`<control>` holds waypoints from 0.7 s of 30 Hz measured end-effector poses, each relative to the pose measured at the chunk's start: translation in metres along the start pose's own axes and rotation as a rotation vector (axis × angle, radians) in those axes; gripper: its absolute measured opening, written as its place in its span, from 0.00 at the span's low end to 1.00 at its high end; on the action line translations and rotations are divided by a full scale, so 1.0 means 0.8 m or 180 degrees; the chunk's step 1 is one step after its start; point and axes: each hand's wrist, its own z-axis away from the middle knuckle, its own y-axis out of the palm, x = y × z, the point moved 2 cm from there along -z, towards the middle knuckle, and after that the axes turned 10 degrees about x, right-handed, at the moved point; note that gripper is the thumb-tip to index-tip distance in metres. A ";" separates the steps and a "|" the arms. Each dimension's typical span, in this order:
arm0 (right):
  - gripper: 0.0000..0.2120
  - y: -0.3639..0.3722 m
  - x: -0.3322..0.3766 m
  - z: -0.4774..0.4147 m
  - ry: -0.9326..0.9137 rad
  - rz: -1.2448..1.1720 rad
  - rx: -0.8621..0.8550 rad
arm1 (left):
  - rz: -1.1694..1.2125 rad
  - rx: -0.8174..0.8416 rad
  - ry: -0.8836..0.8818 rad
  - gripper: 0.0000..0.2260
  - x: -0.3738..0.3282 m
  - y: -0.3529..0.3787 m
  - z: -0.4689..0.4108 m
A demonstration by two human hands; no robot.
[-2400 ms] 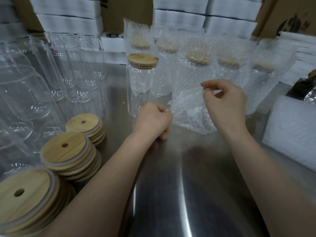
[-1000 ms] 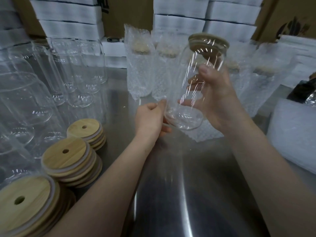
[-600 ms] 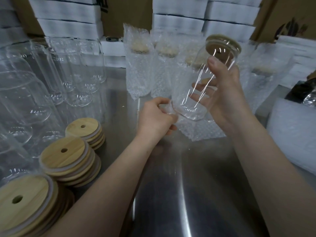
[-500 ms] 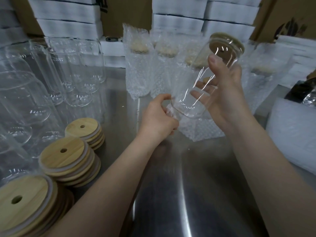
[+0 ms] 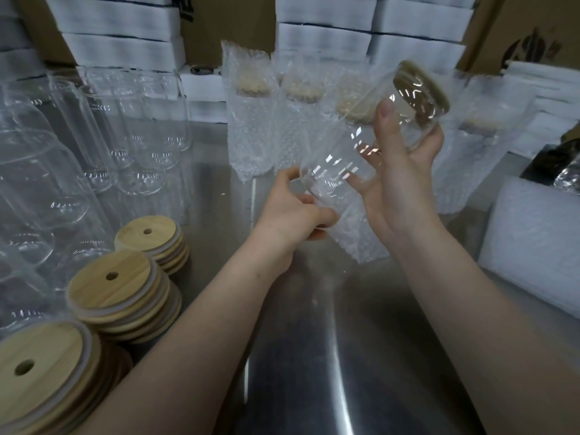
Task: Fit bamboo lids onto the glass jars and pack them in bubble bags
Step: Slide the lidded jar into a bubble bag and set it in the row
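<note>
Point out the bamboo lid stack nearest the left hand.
The rearmost stack; the middle stack and front stack lie farther from the left hand.

White foam boxes (image 5: 119,48) and cardboard cartons (image 5: 226,23) behind the steel table (image 5: 345,356)

Light is dim and cool and seems to fall from overhead. The steel table (image 5: 314,387) returns it as one soft pale streak rising from the bottom edge, with darker metal on either side. Short, hard white glints break across the tilted glass jar (image 5: 342,171), and fainter ones mark the bases of the empty jars (image 5: 141,180) at left. The bubble bag (image 5: 357,240) and the bagged jars (image 5: 251,133) behind read as a milky, low-contrast haze. The bamboo lids (image 5: 113,284) are evenly lit, the nearest stack soft in the corner. Wide-angle distortion bows the white boxes (image 5: 119,51) along the top and stretches the glass at the left edge.
</note>
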 end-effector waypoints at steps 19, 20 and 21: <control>0.40 0.001 0.006 0.005 0.0019 0.0929 0.0189 | 0.0519 -0.0979 -0.0051 0.04 0.001 -0.029 -0.005; 0.40 0.001 0.006 0.005 -0.0006 0.0984 0.0234 | 0.0405 -0.1038 0.0008 0.04 0.000 -0.030 -0.004; 0.40 0.002 0.005 0.005 -0.0031 0.1030 0.0277 | 0.0289 -0.1074 0.0078 0.04 -0.001 -0.030 -0.004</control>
